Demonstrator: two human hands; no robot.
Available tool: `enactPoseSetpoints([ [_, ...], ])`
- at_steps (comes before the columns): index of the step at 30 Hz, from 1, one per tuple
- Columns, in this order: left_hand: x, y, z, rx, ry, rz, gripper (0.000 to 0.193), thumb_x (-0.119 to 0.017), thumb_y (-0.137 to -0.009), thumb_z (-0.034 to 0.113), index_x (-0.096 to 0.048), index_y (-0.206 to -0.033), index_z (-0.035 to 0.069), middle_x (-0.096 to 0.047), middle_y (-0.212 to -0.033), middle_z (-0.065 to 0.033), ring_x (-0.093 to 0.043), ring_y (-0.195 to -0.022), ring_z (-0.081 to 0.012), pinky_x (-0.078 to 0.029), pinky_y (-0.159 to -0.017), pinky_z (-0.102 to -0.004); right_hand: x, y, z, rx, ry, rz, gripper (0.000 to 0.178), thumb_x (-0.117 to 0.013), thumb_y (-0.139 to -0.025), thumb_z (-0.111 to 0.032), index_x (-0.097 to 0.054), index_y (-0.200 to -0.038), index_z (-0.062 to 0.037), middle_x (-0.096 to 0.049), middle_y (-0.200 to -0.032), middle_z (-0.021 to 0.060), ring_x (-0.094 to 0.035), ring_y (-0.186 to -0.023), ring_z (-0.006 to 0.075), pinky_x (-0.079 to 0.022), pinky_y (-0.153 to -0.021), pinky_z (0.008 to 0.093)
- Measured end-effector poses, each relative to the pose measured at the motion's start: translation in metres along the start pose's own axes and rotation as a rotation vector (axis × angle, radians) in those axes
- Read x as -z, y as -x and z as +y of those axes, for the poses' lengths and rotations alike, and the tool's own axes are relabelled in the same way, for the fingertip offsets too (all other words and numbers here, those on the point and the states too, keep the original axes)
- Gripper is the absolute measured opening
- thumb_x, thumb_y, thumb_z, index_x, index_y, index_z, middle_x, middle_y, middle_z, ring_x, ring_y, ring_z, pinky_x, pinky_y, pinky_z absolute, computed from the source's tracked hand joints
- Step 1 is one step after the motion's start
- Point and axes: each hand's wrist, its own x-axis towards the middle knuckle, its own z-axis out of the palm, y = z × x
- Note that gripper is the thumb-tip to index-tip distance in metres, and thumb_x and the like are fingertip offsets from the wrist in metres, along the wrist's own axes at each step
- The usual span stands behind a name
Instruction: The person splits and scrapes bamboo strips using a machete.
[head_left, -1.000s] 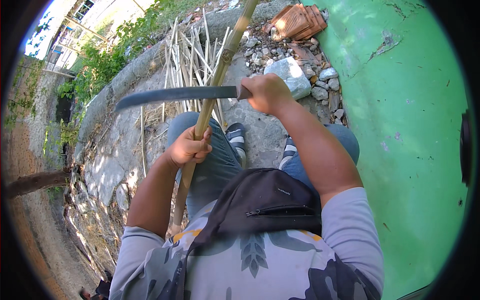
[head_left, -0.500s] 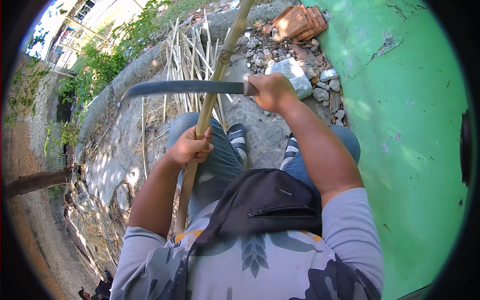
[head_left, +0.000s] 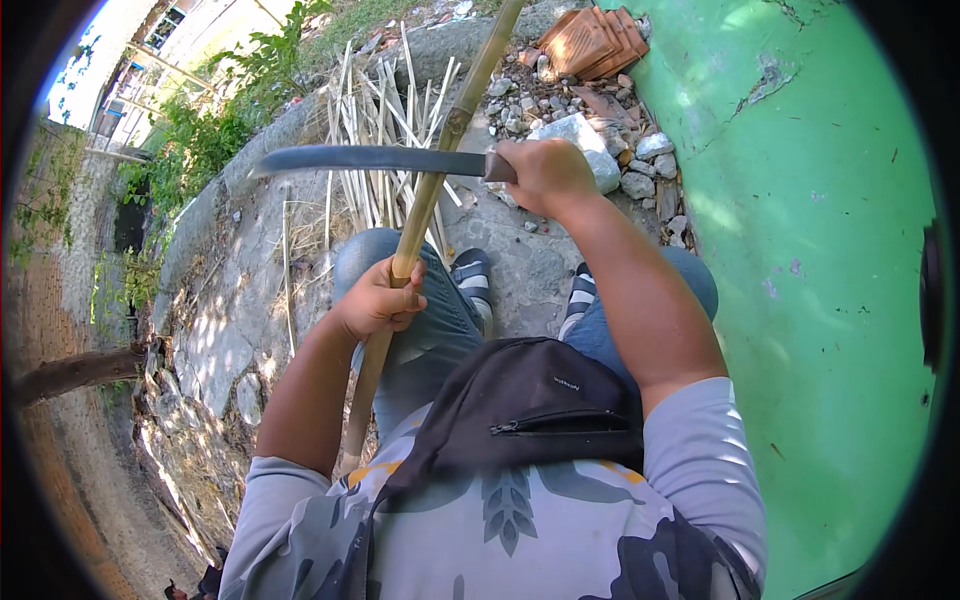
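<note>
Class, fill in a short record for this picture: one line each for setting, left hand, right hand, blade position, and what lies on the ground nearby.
Setting: outdoors, stony ground beside a green wall
Left hand: gripping a bamboo pole
Right hand: gripping a machete by its handle
Blade position: roughly level, crossing the pole, tip to the person's left
Ground nearby: split bamboo strips, loose stones, stacked roof tiles
</note>
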Motion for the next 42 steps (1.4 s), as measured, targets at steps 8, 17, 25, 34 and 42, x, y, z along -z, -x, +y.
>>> enactPoseSetpoints([
  [8,-0.005,0.000,-0.003,-0.064,-0.130,0.057,0.030,-0.067,-0.086,-0.003,-0.047,-0.099,0.014,-0.047,-0.071,0.0040,-0.043,-0.051,-0.0070,-0.033,-0.046,-0.0247,-0.001,0.000,0.023,-0.007,-0.012,0.110,0.014,-0.072,-0.078,-0.019,-0.065,-0.089,-0.0125,-0.069,-0.077,0.0129,-0.069,-0.076,0.0360,-0.055,-0.071,0.0484],
  [17,-0.016,0.001,0.003,-0.020,-0.179,0.092,0.032,-0.069,-0.084,-0.002,-0.046,-0.099,0.015,-0.046,-0.069,0.0037,-0.042,-0.050,-0.0074,-0.032,-0.046,-0.0259,0.006,0.000,-0.016,0.100,0.049,-0.206,0.012,-0.070,-0.081,-0.019,-0.068,-0.092,-0.0162,-0.073,-0.084,0.0100,-0.073,-0.084,0.0323,-0.056,-0.074,0.0458],
  [25,-0.012,-0.002,-0.001,-0.060,-0.237,0.090,0.031,-0.070,-0.085,-0.001,-0.047,-0.100,0.013,-0.047,-0.073,0.0042,-0.044,-0.052,-0.0068,-0.035,-0.046,-0.0254,0.010,-0.004,0.013,-0.148,0.018,0.047,0.009,-0.068,-0.083,-0.018,-0.070,-0.092,-0.0154,-0.071,-0.079,0.0114,-0.072,-0.078,0.0351,-0.056,-0.072,0.0470],
  [34,-0.033,0.011,0.007,-0.057,-0.519,0.292,0.030,-0.070,-0.086,0.000,-0.047,-0.102,0.012,-0.047,-0.074,0.0049,-0.044,-0.054,-0.0063,-0.036,-0.049,-0.0256,0.020,0.000,-0.015,0.072,0.064,-0.098,0.017,-0.074,-0.078,-0.020,-0.066,-0.091,-0.0143,-0.069,-0.076,0.0135,-0.070,-0.075,0.0353,-0.055,-0.069,0.0481],
  [42,-0.027,0.028,-0.001,-0.135,-0.614,0.413,0.027,-0.071,-0.089,0.002,-0.048,-0.100,0.010,-0.045,-0.071,0.0067,-0.042,-0.061,-0.0035,-0.035,-0.053,-0.0236,0.012,-0.001,-0.015,-0.029,-0.113,0.012,0.016,-0.072,-0.079,-0.019,-0.064,-0.090,-0.0115,-0.069,-0.077,0.0147,-0.070,-0.077,0.0379,-0.055,-0.070,0.0497],
])
